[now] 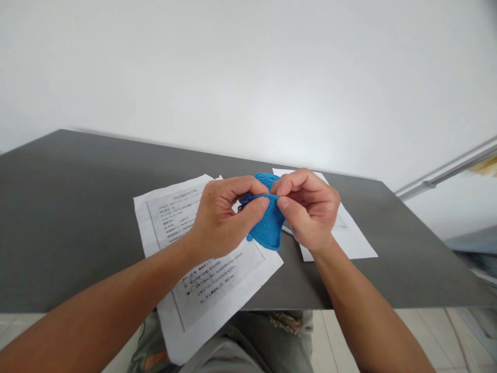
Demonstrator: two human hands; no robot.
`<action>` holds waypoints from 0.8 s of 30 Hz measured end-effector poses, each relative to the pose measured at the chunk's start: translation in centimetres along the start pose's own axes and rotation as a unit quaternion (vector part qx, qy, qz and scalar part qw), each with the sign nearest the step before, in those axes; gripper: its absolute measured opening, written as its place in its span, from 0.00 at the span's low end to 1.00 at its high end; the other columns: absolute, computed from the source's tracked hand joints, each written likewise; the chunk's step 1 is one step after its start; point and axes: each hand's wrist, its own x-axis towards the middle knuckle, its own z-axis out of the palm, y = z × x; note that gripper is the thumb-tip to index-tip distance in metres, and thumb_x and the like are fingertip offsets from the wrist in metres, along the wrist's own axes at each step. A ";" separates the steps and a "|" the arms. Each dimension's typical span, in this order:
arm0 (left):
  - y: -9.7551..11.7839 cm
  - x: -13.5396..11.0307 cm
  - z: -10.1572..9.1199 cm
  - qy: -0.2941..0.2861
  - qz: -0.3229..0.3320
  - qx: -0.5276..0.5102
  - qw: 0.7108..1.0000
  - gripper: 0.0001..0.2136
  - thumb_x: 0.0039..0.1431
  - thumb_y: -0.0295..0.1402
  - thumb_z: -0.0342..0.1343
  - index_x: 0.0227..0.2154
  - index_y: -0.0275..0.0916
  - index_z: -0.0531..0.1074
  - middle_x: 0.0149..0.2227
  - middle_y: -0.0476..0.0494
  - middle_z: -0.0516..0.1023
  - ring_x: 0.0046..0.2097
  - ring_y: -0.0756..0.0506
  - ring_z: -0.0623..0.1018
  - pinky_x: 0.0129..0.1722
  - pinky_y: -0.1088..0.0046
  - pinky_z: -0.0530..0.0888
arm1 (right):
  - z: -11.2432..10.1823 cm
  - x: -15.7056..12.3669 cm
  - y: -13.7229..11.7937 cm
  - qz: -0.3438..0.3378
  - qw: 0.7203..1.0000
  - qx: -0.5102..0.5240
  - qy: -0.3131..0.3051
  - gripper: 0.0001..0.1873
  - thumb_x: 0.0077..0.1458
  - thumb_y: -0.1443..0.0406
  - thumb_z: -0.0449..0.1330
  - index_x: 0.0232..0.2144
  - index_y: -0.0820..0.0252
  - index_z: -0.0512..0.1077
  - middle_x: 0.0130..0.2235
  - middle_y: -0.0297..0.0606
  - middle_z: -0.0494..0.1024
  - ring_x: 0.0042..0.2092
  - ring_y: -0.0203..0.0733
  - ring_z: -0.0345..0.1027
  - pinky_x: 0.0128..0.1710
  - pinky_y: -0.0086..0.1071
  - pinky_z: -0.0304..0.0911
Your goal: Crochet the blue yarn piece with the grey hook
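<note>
Between my two hands is a blue crocheted piece (267,228), held up above the table with its rounded stitch rows facing me. My left hand (231,215) pinches its upper edge between thumb and forefinger, and small dark blue loops of yarn stick out beside those fingers. Close by on the same edge, my right hand (308,207) also pinches with thumb and fingertips. Part of the blue piece folds away behind the fingers at the top. Whether a hook or needle is in either hand cannot be seen.
A printed sheet (229,305) lies under my left hand and hangs over the front edge of the dark grey table (89,207). Another white sheet (349,238) is under my right hand. A white wall stands behind; a metal rail (458,171) is at right.
</note>
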 end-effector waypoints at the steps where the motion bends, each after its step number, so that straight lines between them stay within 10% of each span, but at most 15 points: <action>1: 0.0 0.0 0.0 0.000 0.000 0.001 1.000 0.08 0.58 0.29 0.60 0.23 0.39 0.76 0.21 0.53 0.71 0.23 0.52 0.65 0.22 0.73 0.60 | 0.0 0.0 0.0 -0.001 1.000 0.001 -0.001 0.04 0.53 0.67 0.67 0.29 0.54 0.75 0.23 0.29 0.73 0.26 0.37 0.65 0.24 0.30 0.60; 13: -0.2 -0.1 0.0 -0.015 0.000 -0.007 1.000 0.08 0.57 0.29 0.60 0.23 0.38 0.76 0.21 0.53 0.71 0.24 0.52 0.65 0.23 0.75 0.61 | 0.4 0.1 -0.5 -0.009 1.000 -0.021 0.003 0.05 0.50 0.69 0.66 0.28 0.54 0.73 0.23 0.29 0.73 0.24 0.36 0.64 0.23 0.30 0.59; 24: -0.6 0.1 0.9 0.010 -0.163 -0.196 0.967 0.06 0.48 0.33 0.67 0.24 0.36 0.78 0.20 0.52 0.71 0.22 0.52 0.66 0.20 0.76 0.64 | 0.3 -0.2 0.1 -0.047 0.998 -0.031 0.041 0.05 0.58 0.69 0.65 0.31 0.54 0.74 0.25 0.29 0.72 0.26 0.36 0.64 0.24 0.31 0.58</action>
